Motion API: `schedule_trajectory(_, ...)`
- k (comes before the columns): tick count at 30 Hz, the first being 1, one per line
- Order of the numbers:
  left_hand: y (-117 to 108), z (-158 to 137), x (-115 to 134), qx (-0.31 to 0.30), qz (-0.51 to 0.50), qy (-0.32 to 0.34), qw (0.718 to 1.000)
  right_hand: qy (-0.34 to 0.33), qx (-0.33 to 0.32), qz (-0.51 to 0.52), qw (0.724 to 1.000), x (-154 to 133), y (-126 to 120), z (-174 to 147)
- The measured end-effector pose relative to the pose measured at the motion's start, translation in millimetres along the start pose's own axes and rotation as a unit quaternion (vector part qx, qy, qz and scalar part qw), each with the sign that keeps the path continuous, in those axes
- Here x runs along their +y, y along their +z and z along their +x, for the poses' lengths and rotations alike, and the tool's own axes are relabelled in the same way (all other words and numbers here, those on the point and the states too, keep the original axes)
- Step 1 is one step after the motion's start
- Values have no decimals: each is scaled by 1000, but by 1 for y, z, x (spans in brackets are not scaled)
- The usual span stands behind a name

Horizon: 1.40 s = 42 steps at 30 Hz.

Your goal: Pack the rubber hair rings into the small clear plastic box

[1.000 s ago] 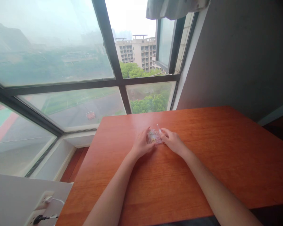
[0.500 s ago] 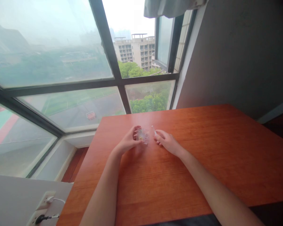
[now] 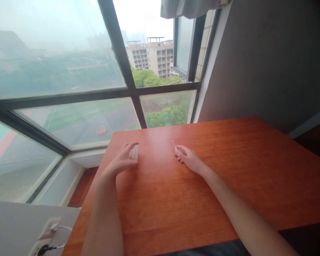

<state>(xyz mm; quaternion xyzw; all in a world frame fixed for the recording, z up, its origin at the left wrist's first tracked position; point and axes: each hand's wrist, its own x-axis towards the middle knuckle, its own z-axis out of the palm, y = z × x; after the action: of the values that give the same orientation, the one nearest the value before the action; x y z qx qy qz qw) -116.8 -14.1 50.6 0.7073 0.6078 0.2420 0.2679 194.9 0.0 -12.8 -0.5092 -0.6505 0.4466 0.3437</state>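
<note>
Clear plastic box [image 3: 135, 153] is showing its narrow side in the head view, well to the left of the right hand [image 3: 187, 158], whereas a second ago it was showing its broad face just beside that hand. The left hand [image 3: 122, 158] is gripping it between thumb and fingertips, while the right is pinching a slim whitish stick [image 3: 173, 144] over the wooden table [image 3: 165, 206].

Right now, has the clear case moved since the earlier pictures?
Yes: the case has moved left, nearer the left edge of the table, in the left hand.
</note>
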Motion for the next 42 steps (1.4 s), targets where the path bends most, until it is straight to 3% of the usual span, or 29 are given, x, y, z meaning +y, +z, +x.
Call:
schedule_trajectory(10, 28, 12, 12, -11, 118, 42, 992, -3, 1, -22, 1000, -3, -1, -1)
schedule_trajectory(15, 24, 13, 3, 23, 64, 53, 996, -8, -1, -30, 1000, -1, -1, -1)
schedule_trajectory(22, 21, 15, -4, 74, -65, 15, 995, -13, 0, -34, 999, -2, -2, -1)
schedule_trajectory(26, 24, 18, -3, 110, -71, 9, 991, -14, -4, -32, 999, -3, -2, -1)
schedule_trajectory(37, 25, 20, -3, 100, -22, 26, 994, -17, -15, -23, 999, -8, -3, -3)
schedule_trajectory(42, 27, 18, 5, 103, -145, 24, 984, -8, -5, 7, 1000, -2, -2, -1)
